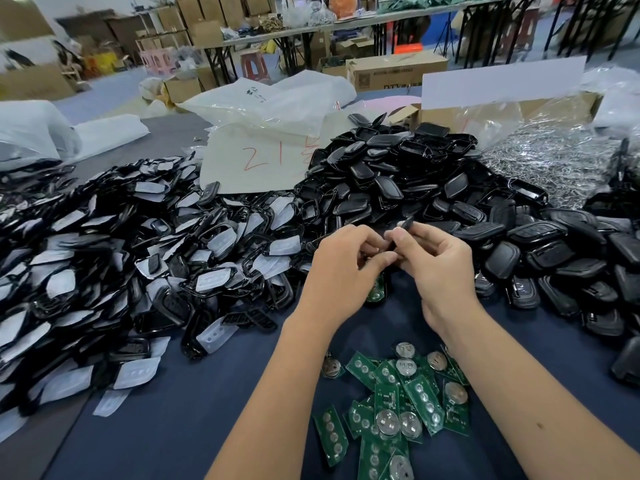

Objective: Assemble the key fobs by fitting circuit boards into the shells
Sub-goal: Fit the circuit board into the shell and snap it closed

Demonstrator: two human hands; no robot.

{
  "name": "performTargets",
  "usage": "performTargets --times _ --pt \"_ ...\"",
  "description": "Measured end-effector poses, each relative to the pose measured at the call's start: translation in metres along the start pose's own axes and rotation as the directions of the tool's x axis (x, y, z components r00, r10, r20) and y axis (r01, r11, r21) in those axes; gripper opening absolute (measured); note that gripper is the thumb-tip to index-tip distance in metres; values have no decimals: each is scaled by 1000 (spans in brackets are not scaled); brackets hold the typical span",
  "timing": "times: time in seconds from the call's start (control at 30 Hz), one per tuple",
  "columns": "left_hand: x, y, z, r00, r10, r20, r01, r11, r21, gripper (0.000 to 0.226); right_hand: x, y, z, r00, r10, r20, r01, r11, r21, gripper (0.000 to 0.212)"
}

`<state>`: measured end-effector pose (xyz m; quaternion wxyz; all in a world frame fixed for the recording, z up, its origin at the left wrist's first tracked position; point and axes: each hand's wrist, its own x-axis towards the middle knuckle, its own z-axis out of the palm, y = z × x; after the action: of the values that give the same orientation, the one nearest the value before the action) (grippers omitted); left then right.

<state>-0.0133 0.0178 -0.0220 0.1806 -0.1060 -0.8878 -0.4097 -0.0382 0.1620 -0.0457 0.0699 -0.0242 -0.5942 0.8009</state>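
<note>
Hands meet at the centre of the dark blue cloth-covered table (180, 410), two of them. The left hand (341, 268) and right hand (438, 268) both have their fingers curled round one small black plastic key fob shell (406, 226), mostly hidden by the fingers, only its tip poking out at twelve o'clock. One green circuit board (376, 287) lies partly hidden under the left hand. At six o'clock sits a loose pile of green circuit boards with round silver battery clips (398, 407), roughly twenty, overlapping too much to count exactly. Uncountable heaps: black frames with white film (121, 271) at nine o'clock, glossy black shell halves (398, 174) at twelve.
</note>
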Motion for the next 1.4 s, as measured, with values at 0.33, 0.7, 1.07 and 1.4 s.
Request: performTargets --times 0.33,0.7,1.07,1.4 --pt "-1 -7 -6 930 -230 287 174 962 209 35 11 -7 -12 988 124 91 -145 951 272 18" --pt "3 -13 -7 812 -551 191 531 563 -633 18 11 -9 -15 950 139 281 -186 971 148 25" --pt "5 -11 -11 755 -611 237 568 429 -703 25 9 -6 -13 916 113 386 -164 981 101 36" --pt "5 -13 -8 770 -602 214 557 469 -685 22 7 -6 -14 896 125 426 -170 983 69 41"
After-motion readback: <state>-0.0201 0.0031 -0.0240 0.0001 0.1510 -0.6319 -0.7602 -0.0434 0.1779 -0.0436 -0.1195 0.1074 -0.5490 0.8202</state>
